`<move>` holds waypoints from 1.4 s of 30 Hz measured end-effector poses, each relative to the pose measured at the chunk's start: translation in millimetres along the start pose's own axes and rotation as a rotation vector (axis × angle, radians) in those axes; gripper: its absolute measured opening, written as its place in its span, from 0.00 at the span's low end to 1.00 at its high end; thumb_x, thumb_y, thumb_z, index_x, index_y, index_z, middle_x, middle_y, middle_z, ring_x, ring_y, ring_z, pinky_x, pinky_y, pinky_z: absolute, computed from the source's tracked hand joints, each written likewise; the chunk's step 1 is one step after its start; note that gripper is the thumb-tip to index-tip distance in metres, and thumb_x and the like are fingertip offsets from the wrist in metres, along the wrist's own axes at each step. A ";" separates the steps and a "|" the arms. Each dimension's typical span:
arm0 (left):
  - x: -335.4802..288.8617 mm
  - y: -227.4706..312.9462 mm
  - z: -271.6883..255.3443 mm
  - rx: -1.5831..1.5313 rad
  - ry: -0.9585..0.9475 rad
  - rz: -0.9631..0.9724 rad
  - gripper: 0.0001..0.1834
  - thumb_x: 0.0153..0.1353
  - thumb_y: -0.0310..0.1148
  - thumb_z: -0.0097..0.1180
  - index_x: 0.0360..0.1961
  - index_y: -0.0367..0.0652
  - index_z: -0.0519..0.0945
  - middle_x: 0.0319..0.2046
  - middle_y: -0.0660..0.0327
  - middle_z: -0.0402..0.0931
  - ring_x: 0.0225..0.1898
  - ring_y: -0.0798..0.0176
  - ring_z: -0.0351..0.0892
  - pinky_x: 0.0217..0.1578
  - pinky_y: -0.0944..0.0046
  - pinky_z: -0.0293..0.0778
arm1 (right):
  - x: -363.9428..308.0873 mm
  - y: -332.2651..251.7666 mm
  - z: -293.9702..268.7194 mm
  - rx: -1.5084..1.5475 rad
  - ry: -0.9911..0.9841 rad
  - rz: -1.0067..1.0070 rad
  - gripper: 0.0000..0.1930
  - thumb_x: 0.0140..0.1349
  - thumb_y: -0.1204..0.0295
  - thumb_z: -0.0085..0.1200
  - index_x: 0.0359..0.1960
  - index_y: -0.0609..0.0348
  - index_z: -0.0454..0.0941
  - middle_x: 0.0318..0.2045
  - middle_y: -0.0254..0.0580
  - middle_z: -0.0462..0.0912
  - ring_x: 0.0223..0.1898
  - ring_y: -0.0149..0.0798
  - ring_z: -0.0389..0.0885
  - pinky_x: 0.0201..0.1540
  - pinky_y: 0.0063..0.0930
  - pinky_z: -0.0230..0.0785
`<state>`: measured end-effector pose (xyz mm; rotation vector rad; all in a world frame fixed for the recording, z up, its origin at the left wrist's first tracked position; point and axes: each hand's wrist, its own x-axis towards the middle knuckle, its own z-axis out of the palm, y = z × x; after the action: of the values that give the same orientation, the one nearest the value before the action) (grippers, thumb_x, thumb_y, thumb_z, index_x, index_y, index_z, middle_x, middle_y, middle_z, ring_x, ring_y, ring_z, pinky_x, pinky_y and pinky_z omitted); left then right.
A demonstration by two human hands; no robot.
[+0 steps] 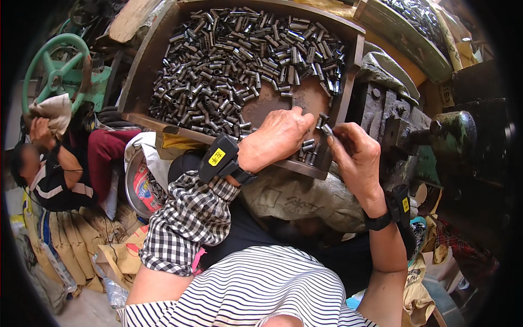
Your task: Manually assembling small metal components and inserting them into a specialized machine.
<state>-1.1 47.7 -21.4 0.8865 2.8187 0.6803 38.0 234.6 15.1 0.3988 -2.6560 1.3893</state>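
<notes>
A wooden tray (353, 82) full of short dark metal tubes (218, 65) lies in front of me. My left hand (278, 136) reaches over its near edge, fingers curled together above the bare patch of tray floor. What those fingers hold, if anything, is hidden. At the tray's right near corner, my right hand (357, 155) pinches a short metal tube (327, 129) between thumb and forefinger. Several more tubes (308, 150) lie in that corner between my two hands.
Dark machinery (457, 141) stands close on the right. A metal bowl (139, 182) with parts sits at left, near a green handwheel (57, 73) and another person (60, 169) holding a cloth. Grey sacking (305, 199) hangs below the tray. A second tray (408, 32) is at upper right.
</notes>
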 end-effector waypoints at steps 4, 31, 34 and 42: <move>4.1 2.5 -5.7 -0.168 0.130 0.109 0.10 0.55 0.30 0.56 0.35 0.38 0.70 0.27 0.51 0.72 0.30 0.46 0.76 0.28 0.54 0.73 | -1.5 1.5 -8.5 0.310 -0.013 0.274 0.05 0.56 0.79 0.56 0.34 0.65 0.76 0.24 0.37 0.77 0.21 0.27 0.75 0.24 0.19 0.66; 2.3 14.8 -30.0 -1.229 -0.303 -0.341 0.10 0.57 0.34 0.61 0.35 0.41 0.76 0.19 0.71 0.71 0.15 0.81 0.66 0.15 0.79 0.61 | -1.0 14.9 -16.7 0.765 -0.136 0.459 0.06 0.59 0.73 0.56 0.33 0.64 0.78 0.22 0.32 0.77 0.19 0.20 0.71 0.19 0.12 0.63; 3.3 16.1 -31.6 -1.332 -0.213 -0.437 0.08 0.57 0.31 0.60 0.34 0.40 0.76 0.17 0.72 0.70 0.15 0.81 0.66 0.14 0.79 0.59 | -0.8 14.6 -18.4 0.998 -0.064 0.603 0.05 0.59 0.74 0.56 0.33 0.64 0.77 0.23 0.31 0.77 0.19 0.19 0.71 0.20 0.12 0.64; 0.9 10.0 -20.2 -1.569 -0.147 -0.452 0.07 0.58 0.30 0.56 0.36 0.41 0.75 0.21 0.68 0.72 0.16 0.78 0.69 0.15 0.79 0.65 | -6.5 5.8 -6.6 0.808 -0.064 0.477 0.06 0.60 0.74 0.55 0.34 0.65 0.77 0.23 0.32 0.77 0.19 0.20 0.72 0.21 0.12 0.66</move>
<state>-1.3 47.8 1.2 -0.0300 1.3800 2.0024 42.5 244.3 12.9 -0.1624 -2.1816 2.6087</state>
